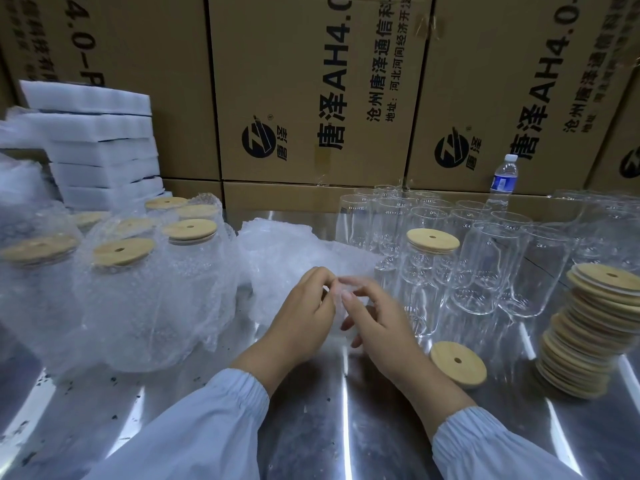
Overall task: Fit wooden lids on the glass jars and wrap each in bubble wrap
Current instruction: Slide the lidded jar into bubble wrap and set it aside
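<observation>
At frame centre, the left hand (304,317) pinches a clear bubble-wrap sheet (287,258); whether the half-curled right hand (377,323) grips it is unclear.

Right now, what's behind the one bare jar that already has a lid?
Behind the lidded jar stand rows of open glass jars, none lidded, then stacked cardboard boxes. The rear jars' bases are covered by nearer glass, so anything small lying there cannot be seen.

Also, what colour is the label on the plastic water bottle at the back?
Blue, on the clear plastic water bottle; head view.
</observation>
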